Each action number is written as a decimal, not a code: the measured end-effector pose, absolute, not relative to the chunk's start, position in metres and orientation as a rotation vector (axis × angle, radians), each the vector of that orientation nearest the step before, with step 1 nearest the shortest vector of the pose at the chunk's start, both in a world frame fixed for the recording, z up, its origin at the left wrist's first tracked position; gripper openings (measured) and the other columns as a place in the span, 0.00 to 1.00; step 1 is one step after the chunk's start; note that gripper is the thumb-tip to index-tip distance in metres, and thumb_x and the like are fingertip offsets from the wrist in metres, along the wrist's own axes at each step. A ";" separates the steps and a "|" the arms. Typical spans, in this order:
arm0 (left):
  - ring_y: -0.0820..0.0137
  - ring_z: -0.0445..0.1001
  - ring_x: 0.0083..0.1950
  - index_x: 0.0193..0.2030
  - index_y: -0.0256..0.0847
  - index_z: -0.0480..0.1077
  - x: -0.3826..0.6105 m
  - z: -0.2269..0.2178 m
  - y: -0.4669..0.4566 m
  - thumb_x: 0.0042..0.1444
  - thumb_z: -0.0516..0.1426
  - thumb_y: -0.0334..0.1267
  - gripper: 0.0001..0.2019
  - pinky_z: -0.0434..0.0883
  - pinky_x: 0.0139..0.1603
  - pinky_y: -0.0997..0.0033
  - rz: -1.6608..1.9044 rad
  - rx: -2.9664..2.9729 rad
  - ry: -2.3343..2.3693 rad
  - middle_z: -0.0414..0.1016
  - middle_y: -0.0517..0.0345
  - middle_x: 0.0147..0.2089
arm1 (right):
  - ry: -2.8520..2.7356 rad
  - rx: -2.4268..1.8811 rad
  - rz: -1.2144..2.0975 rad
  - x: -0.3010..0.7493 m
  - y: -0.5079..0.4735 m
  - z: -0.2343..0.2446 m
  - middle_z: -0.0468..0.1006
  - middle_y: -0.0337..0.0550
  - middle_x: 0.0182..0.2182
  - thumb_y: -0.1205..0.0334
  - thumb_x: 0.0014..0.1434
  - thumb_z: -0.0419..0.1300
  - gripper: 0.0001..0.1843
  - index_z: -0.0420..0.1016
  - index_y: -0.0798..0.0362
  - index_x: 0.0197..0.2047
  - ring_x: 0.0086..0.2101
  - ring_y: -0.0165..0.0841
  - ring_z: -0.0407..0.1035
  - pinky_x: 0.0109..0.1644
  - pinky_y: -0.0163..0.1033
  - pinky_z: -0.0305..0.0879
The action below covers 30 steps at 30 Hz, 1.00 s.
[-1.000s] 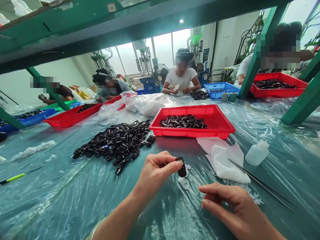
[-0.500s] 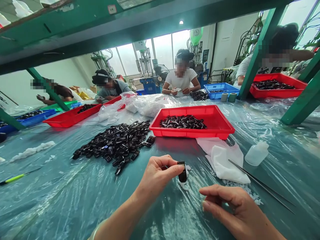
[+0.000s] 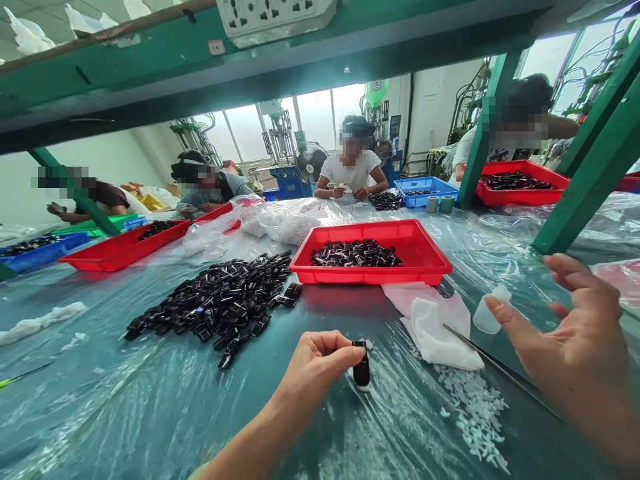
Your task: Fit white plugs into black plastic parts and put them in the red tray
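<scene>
Out to the right swings the right hand (image 3: 575, 340), leaving its spot beside the left hand (image 3: 313, 367) for the side where the small white bottle (image 3: 486, 317) stands. Its fingers spread wide, thumb well apart, nothing visible between them; thumb tip and bottle overlap in view, and whether they touch, I cannot tell. Left thumb and forefinger stay closed on the upper end of one black piece (image 3: 361, 372), held roughly upright just by some white scraps (image 3: 369, 345), right of the loose pile (image 3: 215, 300) and nearer than the red tray (image 3: 375, 275). Good technique here, I judge: a light, steady pinch at the end, leaving the piece's face uncovered, and a right hand kept clear of the tweezers (image 3: 500, 369) and the white shavings (image 3: 477, 417).
</scene>
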<state>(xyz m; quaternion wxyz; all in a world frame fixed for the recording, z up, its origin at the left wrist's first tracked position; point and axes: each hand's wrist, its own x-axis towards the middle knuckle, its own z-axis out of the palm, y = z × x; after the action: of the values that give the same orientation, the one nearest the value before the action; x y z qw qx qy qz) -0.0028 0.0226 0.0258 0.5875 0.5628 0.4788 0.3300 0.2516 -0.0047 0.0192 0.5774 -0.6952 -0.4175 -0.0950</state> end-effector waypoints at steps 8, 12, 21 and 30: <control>0.77 0.52 0.23 0.18 0.37 0.64 -0.005 0.026 0.024 0.46 0.60 0.43 0.15 0.52 0.26 0.75 0.756 1.325 1.072 0.58 0.65 0.18 | -0.862 -1.797 0.449 0.310 0.018 0.007 0.63 0.65 0.56 0.50 0.35 0.68 0.48 0.59 0.56 0.58 0.54 0.56 0.59 0.43 0.51 0.65; 0.78 0.54 0.23 0.18 0.36 0.65 -0.005 0.029 0.024 0.47 0.61 0.43 0.15 0.54 0.26 0.78 0.770 1.285 1.026 0.61 0.65 0.18 | -0.958 -1.784 0.659 0.310 0.021 0.000 0.79 0.51 0.35 0.62 0.30 0.69 0.22 0.76 0.54 0.34 0.38 0.48 0.72 0.35 0.44 0.67; 0.75 0.71 0.22 0.25 0.36 0.66 0.007 0.025 0.008 0.51 0.59 0.44 0.13 0.66 0.22 0.79 0.651 1.169 0.842 0.73 0.57 0.25 | -1.134 -1.488 0.916 0.284 0.010 0.019 0.80 0.49 0.34 0.45 0.44 0.64 0.23 0.77 0.55 0.36 0.36 0.40 0.73 0.38 0.40 0.69; 0.71 0.76 0.23 0.31 0.35 0.67 0.018 0.016 -0.003 0.42 0.65 0.43 0.16 0.70 0.22 0.79 0.528 1.048 0.726 0.77 0.52 0.29 | -1.764 -1.194 -0.025 0.224 -0.020 0.011 0.71 0.44 0.42 0.73 0.50 0.57 0.22 0.72 0.45 0.48 0.46 0.39 0.65 0.47 0.47 0.65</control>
<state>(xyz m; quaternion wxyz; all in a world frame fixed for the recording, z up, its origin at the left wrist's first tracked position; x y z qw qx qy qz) 0.0178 -0.0031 0.0157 0.7714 0.4833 0.3347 0.2436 0.2242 -0.0198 0.0114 0.4844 -0.4903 -0.7245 -0.0104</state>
